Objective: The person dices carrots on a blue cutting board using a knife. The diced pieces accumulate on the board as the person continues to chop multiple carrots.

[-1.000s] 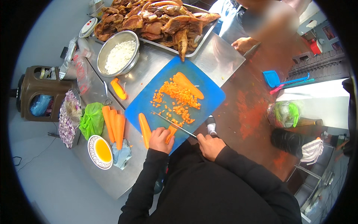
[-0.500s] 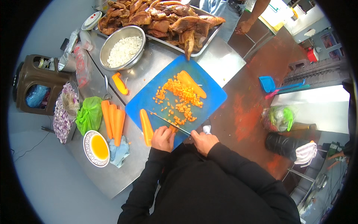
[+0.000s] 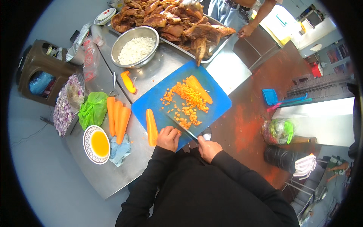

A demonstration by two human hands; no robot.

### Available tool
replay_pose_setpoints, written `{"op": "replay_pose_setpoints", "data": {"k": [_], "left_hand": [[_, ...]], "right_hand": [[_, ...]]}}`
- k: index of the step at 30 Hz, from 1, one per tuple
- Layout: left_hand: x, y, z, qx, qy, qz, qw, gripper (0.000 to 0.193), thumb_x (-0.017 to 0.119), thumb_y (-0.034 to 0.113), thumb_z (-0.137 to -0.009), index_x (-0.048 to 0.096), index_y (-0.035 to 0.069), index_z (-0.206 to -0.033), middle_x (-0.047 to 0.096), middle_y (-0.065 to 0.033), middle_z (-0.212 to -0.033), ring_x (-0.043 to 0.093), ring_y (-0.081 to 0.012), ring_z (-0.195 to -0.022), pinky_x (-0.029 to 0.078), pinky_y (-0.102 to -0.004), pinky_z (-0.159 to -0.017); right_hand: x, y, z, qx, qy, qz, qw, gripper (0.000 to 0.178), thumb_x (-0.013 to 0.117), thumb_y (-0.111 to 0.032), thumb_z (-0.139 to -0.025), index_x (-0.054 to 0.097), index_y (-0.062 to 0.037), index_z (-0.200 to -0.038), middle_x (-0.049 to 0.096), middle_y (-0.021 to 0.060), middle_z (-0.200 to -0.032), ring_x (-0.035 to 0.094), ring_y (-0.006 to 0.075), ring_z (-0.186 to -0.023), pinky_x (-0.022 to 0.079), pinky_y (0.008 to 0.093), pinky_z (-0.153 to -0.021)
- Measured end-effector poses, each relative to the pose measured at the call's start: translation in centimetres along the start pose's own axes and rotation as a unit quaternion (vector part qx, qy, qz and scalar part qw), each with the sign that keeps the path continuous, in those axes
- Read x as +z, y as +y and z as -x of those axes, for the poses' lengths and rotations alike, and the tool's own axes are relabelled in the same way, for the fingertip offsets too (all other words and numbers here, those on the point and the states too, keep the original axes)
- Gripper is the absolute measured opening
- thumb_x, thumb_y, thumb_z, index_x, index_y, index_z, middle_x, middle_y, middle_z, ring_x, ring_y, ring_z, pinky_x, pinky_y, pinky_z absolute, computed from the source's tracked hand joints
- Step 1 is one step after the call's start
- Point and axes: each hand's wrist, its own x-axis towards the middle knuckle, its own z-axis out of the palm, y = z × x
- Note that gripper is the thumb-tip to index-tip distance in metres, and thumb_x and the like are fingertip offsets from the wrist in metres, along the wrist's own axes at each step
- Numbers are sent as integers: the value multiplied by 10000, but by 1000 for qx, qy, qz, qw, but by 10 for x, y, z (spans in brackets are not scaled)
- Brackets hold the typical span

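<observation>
My right hand [image 3: 209,149] is closed round the handle of a knife [image 3: 186,131], whose blade slants up and left over the near part of the blue cutting board [image 3: 145,101]. Beside the blade, my left hand [image 3: 168,139] is curled with bent fingertips on a small carrot piece, mostly hidden under them. Diced carrot [image 3: 185,92] lies heaped beyond the knife, with loose cubes close to the blade. One carrot half [image 3: 199,89] rests past the heap. Left of my left hand, another carrot half [image 3: 151,128] lies at the board's edge.
Whole peeled carrots [image 3: 120,119], a blue cloth [image 3: 120,150], a patterned bowl of orange liquid [image 3: 99,144] and a green bag [image 3: 93,109] sit left. A steel bowl of chopped white food [image 3: 136,50] and a tray of cooked meat [image 3: 174,22] stand beyond. Another person's hand [image 3: 245,31] hangs nearby.
The view has shifted slightly, so most things sit a little differently in the picture. My hands remain at the near edge of the board, with the knife beside the left fingers.
</observation>
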Motion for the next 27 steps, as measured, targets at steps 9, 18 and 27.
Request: {"op": "replay_pose_setpoints", "data": {"k": [9, 18, 27], "left_hand": [[-15, 10, 6, -33, 8, -33, 999, 284, 863, 151, -759, 691, 54, -963, 660, -124, -1013, 635, -349, -918, 533, -422, -817], [-4, -1, 22, -7, 4, -10, 1000, 130, 779, 67, -805, 685, 57, -895, 638, -97, -933, 605, -340, -869, 514, -430, -771], [5, -6, 26, -7, 69, -3, 998, 179, 807, 69, -782, 689, 51, -914, 668, -98, -986, 632, -335, -930, 534, -412, -808]], "right_hand": [[-20, -13, 12, -19, 5, 29, 999, 190, 562, -174, -967, 467, -89, -1108, 683, 249, -799, 677, 483, -714, 531, 597, -640], [2, -11, 2, -3, -34, 59, 998, 173, 513, -179, -987, 463, -88, -1126, 680, 284, -828, 685, 494, -733, 529, 601, -660], [-10, -16, 18, -21, -27, 85, 996, 133, 542, -150, -995, 468, -53, -1048, 656, 265, -757, 652, 503, -698, 495, 615, -633]]}}
